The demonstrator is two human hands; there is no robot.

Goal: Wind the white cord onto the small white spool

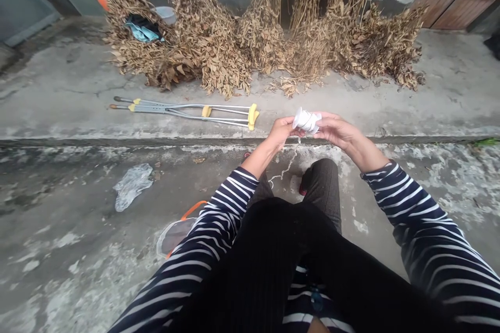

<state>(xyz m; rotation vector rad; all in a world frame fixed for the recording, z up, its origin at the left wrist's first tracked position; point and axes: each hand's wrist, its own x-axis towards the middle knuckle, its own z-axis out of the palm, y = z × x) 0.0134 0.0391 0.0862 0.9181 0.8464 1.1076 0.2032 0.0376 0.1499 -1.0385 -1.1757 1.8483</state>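
Between my two hands, above the step, is a white spool (306,120) with cord wound round it and a wider flange at its left end. My left hand (282,131) closes its fingers on that left end. Wrapped round the spool's right end is my right hand (335,128). A loose length of white cord (288,168) hangs below the spool and trails down toward the ground by my feet. My fingers partly hide the spool's underside.
A pair of grey crutches (187,110) with yellow pads lies on the concrete ledge (70,99). Dried plant bundles (219,36) lean on the wall behind. A clear plastic bag (133,186) and an orange-handled mesh item (175,234) lie at lower left.
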